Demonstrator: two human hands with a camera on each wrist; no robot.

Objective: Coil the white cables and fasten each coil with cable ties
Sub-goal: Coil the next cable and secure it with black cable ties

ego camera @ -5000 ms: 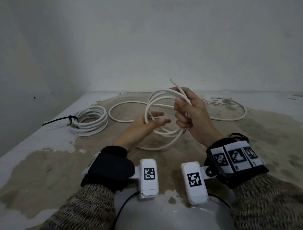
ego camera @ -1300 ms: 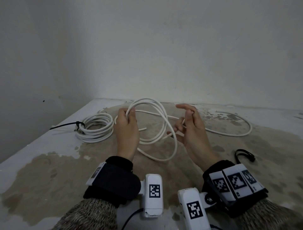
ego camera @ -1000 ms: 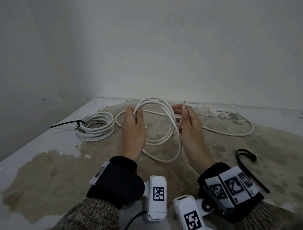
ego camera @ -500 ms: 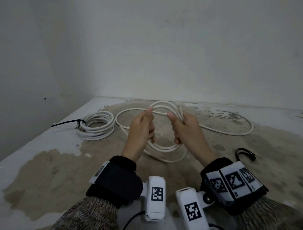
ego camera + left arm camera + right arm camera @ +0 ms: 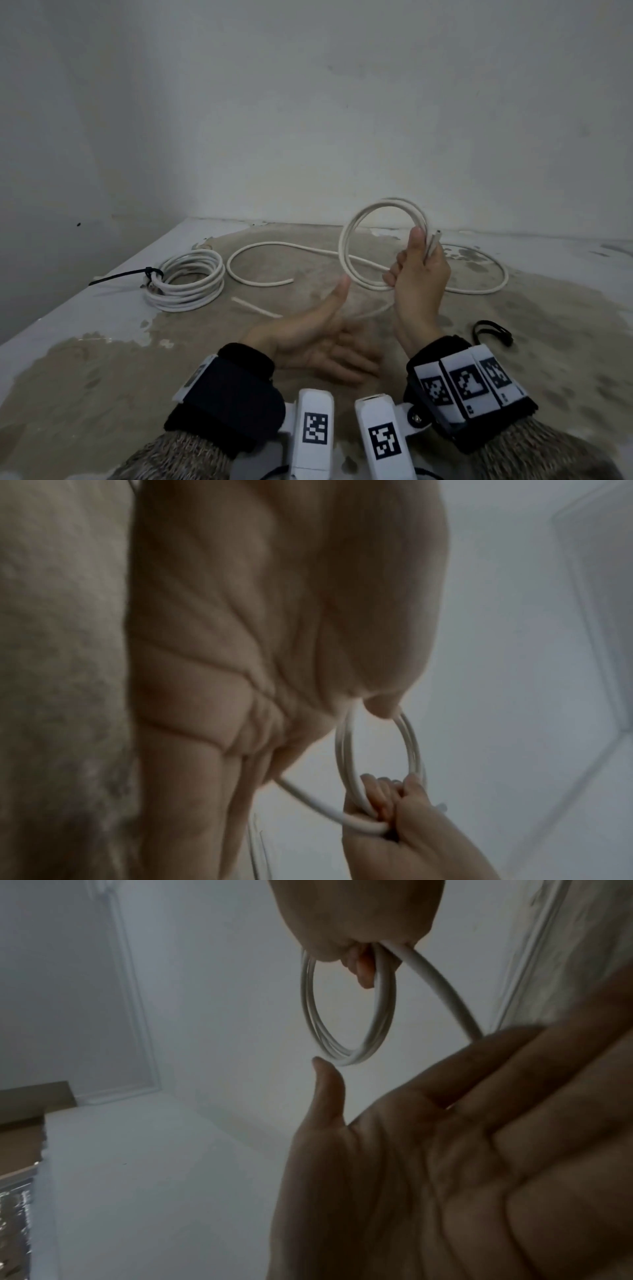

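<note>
Head view: no readable writing, only black-and-white square fiducial tags (image 5: 467, 379) on the wrist bands; right hand (image 5: 418, 274) is fisted round a small upright coil of round white cable (image 5: 346, 240), loops rising above the fist, free tail trailing onto the stained grey table (image 5: 102, 377). Left hand (image 5: 322, 339) hangs flat and empty just below (half a second ago it gripped the coil too). Tied white coil (image 5: 186, 284) with its black cable tie (image 5: 137, 273) lies far left, spare black tie (image 5: 491, 331) right.
</note>
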